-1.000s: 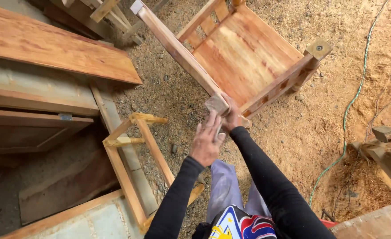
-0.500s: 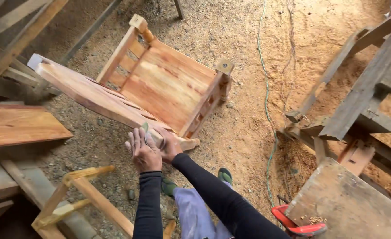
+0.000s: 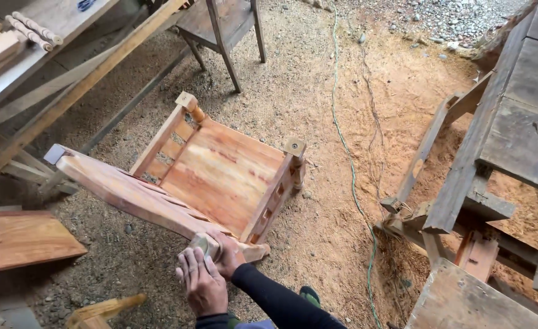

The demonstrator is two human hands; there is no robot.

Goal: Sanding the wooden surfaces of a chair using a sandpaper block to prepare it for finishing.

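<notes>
A reddish wooden plank lies at the far left, on the ground edge beside grey timbers. Just right of it, an overturned wooden chair rests on the sawdust-covered ground, its legs pointing up and away and its long curved rail running from upper left down to lower right. At the near end of that rail, directly above the hands, sits a small sanding block. The left hand lies flat over the block, fingers spread, pressing it to the wood. The right hand is closed around the rail end just beside the block, touching the left hand. A green cord runs across the ground. A weathered workbench stands at the right.
</notes>
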